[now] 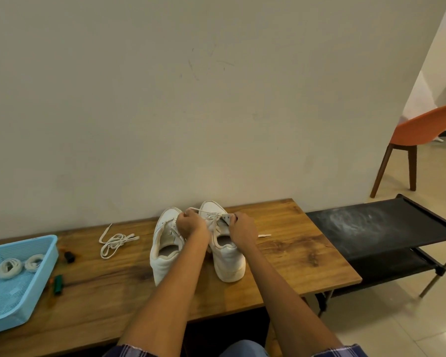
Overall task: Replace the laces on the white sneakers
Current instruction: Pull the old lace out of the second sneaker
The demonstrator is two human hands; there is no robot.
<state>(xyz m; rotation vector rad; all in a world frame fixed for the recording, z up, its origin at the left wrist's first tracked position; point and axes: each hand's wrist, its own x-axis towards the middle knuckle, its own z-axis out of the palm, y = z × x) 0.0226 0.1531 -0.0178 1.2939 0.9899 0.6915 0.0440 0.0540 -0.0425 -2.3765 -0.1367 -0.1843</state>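
1. I see the right sneaker (227, 251) at table centre, toe toward 12 o'clock, heel toward me; the left sneaker (165, 248) lies just beside it at 9 o'clock.
2. My left hand (191, 225) pinches the lace (204, 211) above the eyelets.
3. My right hand (242, 228) grips the right sneaker's eyelet flap at 3 o'clock.
4. A pulled lace (115, 242) lies well apart at 9 o'clock.
5. I judge the next pull runs along the sneaker's long axis; the left hand is nearer.

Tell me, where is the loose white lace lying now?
In the head view, the loose white lace lies tangled on the wooden table, left of the two white sneakers and right of the blue basket.
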